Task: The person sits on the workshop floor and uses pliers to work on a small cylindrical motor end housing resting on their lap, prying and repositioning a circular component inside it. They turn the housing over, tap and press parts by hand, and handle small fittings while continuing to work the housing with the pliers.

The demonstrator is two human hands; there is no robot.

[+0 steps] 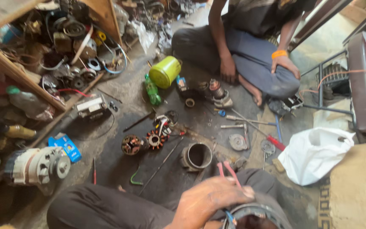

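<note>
While the person's one visible hand (pixel 210 199) lies knuckles-up at the bottom edge of the view, its grip is closed around a tool with thin red handles (pixel 229 170), which stick out past the knuckles, up and a little left, toward the floor. Whether this is the left or right hand cannot be told, and the other hand is out of view. Just below and right of the fingers, touching or nearly so, sits a round metal housing (pixel 259 214) on the lap, so the work lies right under the grip, with the tool's long axis running away from the body.

Just beyond the knees a short metal cylinder (pixel 198 156) stands open end up on the grimy floor (pixel 119 165). Left of it lie a wound stator (pixel 131 144) and a copper-toothed rotor part (pixel 154 138), close together. To the right lies a red-handled screwdriver (pixel 275 142). Farther out a lime-green canister (pixel 165 72) lies on its side. Beyond sits another person (pixel 250 46), cross-legged, hands on knees.
</note>
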